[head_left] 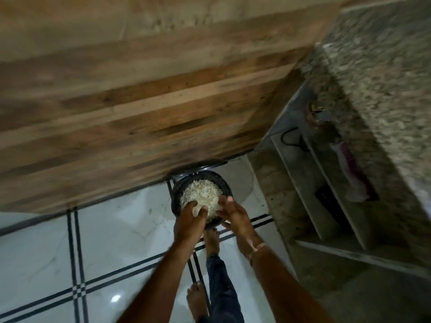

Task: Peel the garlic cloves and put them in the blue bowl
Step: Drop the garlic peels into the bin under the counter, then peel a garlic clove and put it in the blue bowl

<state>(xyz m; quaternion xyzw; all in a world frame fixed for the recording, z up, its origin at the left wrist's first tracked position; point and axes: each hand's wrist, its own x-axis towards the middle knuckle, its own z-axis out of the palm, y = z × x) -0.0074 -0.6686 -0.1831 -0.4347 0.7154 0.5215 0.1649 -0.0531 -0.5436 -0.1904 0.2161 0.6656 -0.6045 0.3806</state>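
A dark round basket (176, 191) of pale garlic pieces (201, 192) stood on the floor (116, 229) at the bench (140, 101) edge, just beyond both hands. The left hand (190, 217) dipped into the heap, its grip impossible to tell. The right hand (233, 212) lay spread and relaxed at the near-right rim. No blue bowl was in view.

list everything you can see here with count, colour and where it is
tabletop: one, brown wood, top and left
round container: one, dark, on floor at table edge
flaky heap: one, off-white, fills container
floor tiles: white, black stripes, bottom
counter: one, speckled stone, right
shelves: pale, under counter
cloth: one, white and maroon, on a shelf
bare feet: two, on floor
left hand: in heap
right hand: at heap's right edge
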